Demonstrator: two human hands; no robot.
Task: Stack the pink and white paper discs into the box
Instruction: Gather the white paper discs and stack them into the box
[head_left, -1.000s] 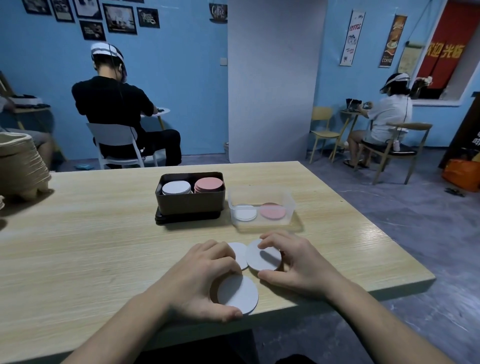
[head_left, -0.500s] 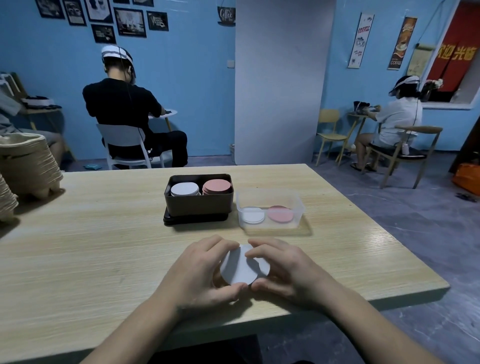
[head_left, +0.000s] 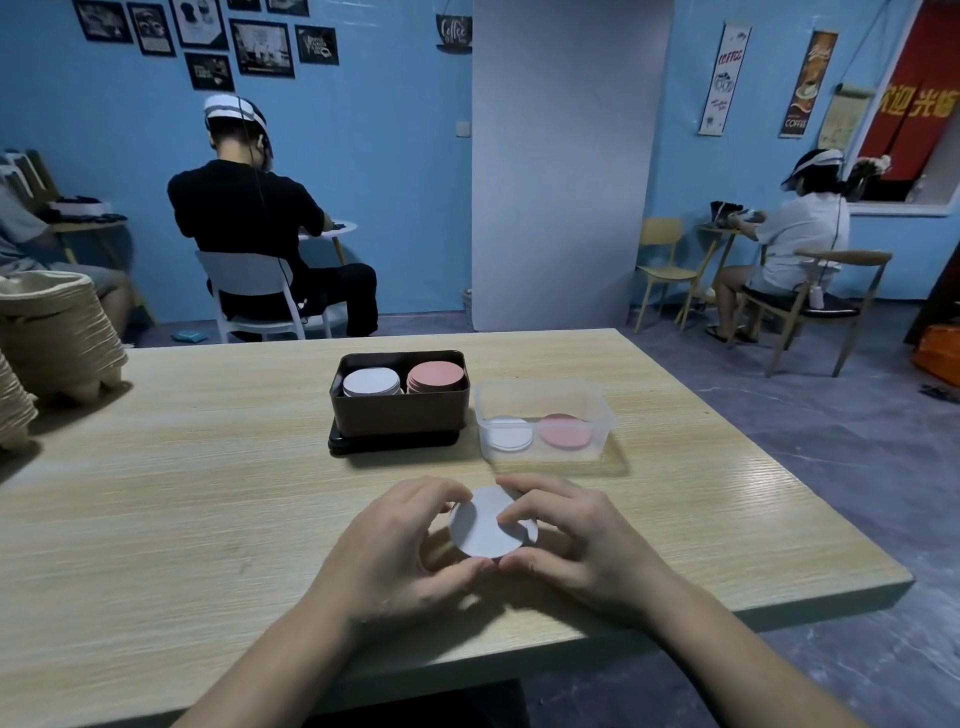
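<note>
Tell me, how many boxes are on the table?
2. The dark box sits in the middle of the table. The clear plastic box stands close beside it, on its right. No other box seems hidden.

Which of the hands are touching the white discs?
Touching, both: the head view shows the left hand gripping the white discs at their left edge, the right hand with fingers over their right side.

Left grip (head_left: 395, 551), right grip (head_left: 582, 545) side by side, fingers (head_left: 441, 491) curled, thumb tips meeting.
</note>
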